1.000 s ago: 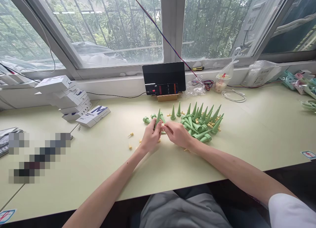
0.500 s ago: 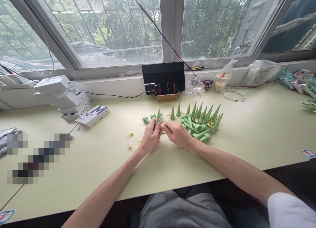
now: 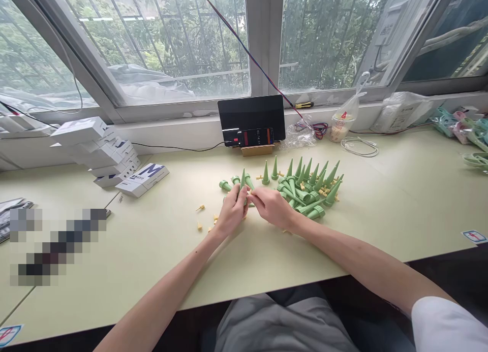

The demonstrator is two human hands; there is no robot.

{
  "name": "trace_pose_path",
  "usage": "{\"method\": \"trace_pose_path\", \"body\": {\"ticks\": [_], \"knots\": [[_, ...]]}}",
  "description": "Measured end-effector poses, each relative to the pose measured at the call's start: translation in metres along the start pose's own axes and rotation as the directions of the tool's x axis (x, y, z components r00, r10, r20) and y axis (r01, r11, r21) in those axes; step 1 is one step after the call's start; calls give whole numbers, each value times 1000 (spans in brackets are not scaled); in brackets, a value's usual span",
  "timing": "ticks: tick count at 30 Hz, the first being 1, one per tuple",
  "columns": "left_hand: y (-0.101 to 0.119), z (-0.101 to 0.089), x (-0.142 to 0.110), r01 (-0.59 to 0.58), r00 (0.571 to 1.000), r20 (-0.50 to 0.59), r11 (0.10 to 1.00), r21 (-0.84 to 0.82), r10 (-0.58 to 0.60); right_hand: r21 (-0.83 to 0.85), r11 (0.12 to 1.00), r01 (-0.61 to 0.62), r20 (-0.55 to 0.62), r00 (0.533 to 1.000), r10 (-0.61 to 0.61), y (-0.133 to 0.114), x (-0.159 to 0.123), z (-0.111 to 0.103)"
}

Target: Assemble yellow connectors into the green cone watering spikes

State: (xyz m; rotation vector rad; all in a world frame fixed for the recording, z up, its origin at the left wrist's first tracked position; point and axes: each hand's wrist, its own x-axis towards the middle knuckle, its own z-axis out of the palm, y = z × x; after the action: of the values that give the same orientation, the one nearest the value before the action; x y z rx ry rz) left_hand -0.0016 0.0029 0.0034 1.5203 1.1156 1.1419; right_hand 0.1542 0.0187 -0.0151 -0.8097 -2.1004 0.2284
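Observation:
My left hand (image 3: 231, 210) is closed around a green plastic watering spike (image 3: 243, 178), whose tip points up. Its lower part is hidden by my fingers. Close against it, my right hand (image 3: 272, 204) pinches a small yellow plastic valve (image 3: 249, 192), mostly covered by the fingertips. To the right of my hands lies a heap of green spikes (image 3: 304, 195), several upright with yellow valves fitted in their sides. A few more green spikes (image 3: 224, 185) rest just beyond my left hand. Loose yellow valves (image 3: 200, 226) are scattered to its left.
A tablet (image 3: 251, 113) with a phone (image 3: 256, 137) before it stands at the window. White boxes (image 3: 110, 151) are stacked at the left, one box (image 3: 143, 180) lying nearer. A bagged cup (image 3: 341, 126) and coiled cable (image 3: 359, 147) sit at the back right of the table (image 3: 396, 204).
Both hands stay together at the same spike, with hardly any movement. The whole view has shifted very slightly.

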Motion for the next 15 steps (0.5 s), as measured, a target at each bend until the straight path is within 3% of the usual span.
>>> {"method": "trace_pose_path", "body": {"ticks": [15], "knots": [[-1,-1,0,-15,1000,4,999,33,15,-75,997,7,21,1000,-5,-2,0,0]]}}
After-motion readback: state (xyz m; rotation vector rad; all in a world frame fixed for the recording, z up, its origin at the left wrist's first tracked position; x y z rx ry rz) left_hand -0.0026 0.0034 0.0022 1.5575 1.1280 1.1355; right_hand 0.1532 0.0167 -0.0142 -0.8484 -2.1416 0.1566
